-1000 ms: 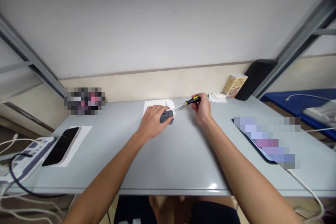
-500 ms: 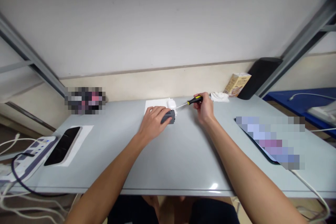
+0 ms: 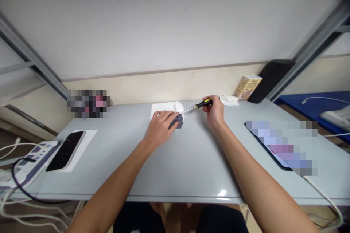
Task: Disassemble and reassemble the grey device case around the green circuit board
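Observation:
My left hand (image 3: 160, 128) grips a small dark grey box (image 3: 177, 121) on the grey table (image 3: 177, 160), its fingers wrapped over the top. My right hand (image 3: 215, 112) pinches the black and yellow handle of a small screwdriver (image 3: 199, 105). The thin metal shaft points left and down, with its tip at the box's right end. A white sheet of paper (image 3: 161, 109) and a small white part (image 3: 179, 108) lie just behind the box.
A black phone (image 3: 65, 150) lies on white paper at the left, beside a power strip (image 3: 26, 162) with cables. A crumpled white tissue (image 3: 229, 100), a tan carton (image 3: 247, 86) and a black cylinder (image 3: 269, 78) stand at the back right. A blurred flat object (image 3: 281, 147) lies at the right.
The view has shifted slightly. My left hand has closed further over the box, and the screwdriver has stayed at the box's right end.

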Action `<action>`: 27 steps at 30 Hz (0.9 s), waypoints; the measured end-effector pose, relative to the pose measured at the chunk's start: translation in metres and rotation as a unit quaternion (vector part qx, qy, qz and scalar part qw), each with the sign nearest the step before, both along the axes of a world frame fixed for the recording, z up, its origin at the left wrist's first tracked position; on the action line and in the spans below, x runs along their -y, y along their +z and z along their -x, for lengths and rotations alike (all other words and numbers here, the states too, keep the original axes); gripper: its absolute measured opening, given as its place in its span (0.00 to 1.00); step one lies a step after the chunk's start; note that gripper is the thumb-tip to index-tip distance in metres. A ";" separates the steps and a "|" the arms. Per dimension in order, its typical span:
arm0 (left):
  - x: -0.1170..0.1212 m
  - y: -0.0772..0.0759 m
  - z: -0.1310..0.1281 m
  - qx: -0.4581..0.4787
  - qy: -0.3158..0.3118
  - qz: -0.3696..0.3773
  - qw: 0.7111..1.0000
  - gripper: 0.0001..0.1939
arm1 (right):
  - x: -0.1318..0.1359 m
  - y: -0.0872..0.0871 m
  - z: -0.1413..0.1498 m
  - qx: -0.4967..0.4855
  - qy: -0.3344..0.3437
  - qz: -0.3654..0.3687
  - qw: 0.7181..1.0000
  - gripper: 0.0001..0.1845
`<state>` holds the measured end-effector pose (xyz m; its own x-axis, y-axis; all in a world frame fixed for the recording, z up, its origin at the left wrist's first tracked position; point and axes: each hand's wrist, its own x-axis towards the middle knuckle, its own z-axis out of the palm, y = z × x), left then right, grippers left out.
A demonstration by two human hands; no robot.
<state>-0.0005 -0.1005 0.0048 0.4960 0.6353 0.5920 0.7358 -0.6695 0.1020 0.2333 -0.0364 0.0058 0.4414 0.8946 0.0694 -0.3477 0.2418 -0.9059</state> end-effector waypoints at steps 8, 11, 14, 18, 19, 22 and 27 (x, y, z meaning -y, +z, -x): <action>0.003 0.002 -0.002 0.023 0.009 0.006 1.000 0.13 | 0.007 0.011 0.004 0.006 0.000 -0.032 0.999 0.09; 0.004 0.003 -0.003 0.059 0.019 0.009 0.998 0.10 | 0.007 0.011 0.006 -0.010 0.005 -0.036 0.999 0.09; 0.004 0.002 -0.005 0.086 0.031 0.003 0.996 0.08 | 0.007 0.009 0.008 -0.035 0.019 -0.032 0.999 0.08; 0.002 -0.001 -0.006 0.129 0.042 0.015 0.991 0.06 | 0.009 0.007 0.012 -0.049 0.045 -0.021 0.998 0.07; 0.002 -0.001 -0.007 0.141 0.042 0.022 0.989 0.05 | 0.010 0.008 0.013 -0.049 0.050 -0.019 0.997 0.08; 0.001 -0.002 -0.007 0.177 0.038 0.043 0.982 0.05 | 0.012 0.009 0.016 -0.051 0.057 -0.016 0.997 0.08; -0.002 -0.002 -0.005 0.208 0.031 0.051 0.976 0.04 | 0.012 0.010 0.015 -0.060 0.057 -0.024 0.996 0.08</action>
